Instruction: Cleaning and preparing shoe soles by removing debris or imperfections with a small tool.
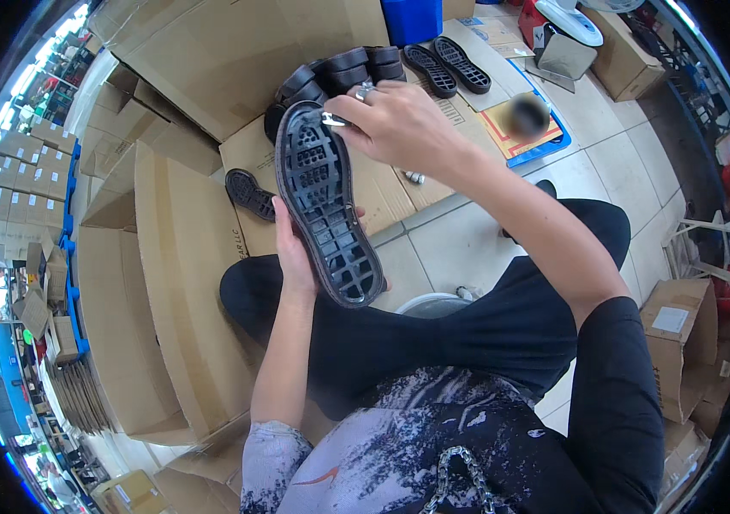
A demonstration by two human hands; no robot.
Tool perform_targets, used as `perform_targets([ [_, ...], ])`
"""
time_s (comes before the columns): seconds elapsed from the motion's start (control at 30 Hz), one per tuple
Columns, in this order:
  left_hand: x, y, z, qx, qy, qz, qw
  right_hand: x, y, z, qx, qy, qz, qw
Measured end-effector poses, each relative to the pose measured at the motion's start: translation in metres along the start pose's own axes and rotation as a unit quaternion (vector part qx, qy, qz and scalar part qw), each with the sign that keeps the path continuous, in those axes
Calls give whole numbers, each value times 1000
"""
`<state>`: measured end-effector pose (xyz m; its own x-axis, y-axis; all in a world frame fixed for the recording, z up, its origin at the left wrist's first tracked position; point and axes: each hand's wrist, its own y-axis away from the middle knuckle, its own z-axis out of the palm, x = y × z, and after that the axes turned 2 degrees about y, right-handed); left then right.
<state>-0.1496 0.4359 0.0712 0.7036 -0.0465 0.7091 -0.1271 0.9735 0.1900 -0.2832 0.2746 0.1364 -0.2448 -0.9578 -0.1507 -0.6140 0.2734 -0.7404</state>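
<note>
My left hand (294, 248) is closed round a dark brown shoe sole (336, 224), thumb on its near-left edge and fingertips showing on its right side. The sole is tilted up, with its hollow, gridded inside facing me. At the toe end, my right hand (408, 124) pinches a small shiny metal tool (333, 119), which looks like nail clippers, against the sole's right rim. A ring is on one finger of that hand. Behind the toe, a pile of dark soles (343, 70) is partly hidden. A single sole (250, 194) lies left of my left hand.
A cardboard sheet (382, 193) lies under the soles. Two more soles (459, 66) rest at the back, near a blue-edged tray (539, 152). An open cardboard box (146, 325) stands on my left, another box (677, 343) on my right. A grey bucket rim (429, 300) shows between my legs.
</note>
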Motion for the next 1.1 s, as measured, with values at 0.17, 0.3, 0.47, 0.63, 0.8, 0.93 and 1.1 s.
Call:
perform_targets([
  [0.17,1,4,8,10,4,-19,1000,21,-6,10,-22,104,-110,988],
  [0.3,2,5,3,13,-8,-27,1000,21,-8,11,-12,123,-142,982],
  [0.47,0,5,1,-10,14,-48,999,29,-5,11,-53,172,-172,968],
  [0.63,-4,3,-5,-23,20,-39,999,21,8,10,-30,168,-135,976],
  [0.8,-2,-1,-10,-13,-6,-15,1000,-4,36,9,-81,95,-74,989],
  [0.93,0,-6,-11,-4,-27,16,999,-26,60,13,-94,44,-55,993],
  [1.1,3,-11,-7,36,-15,68,997,-49,79,10,-44,56,-94,993],
])
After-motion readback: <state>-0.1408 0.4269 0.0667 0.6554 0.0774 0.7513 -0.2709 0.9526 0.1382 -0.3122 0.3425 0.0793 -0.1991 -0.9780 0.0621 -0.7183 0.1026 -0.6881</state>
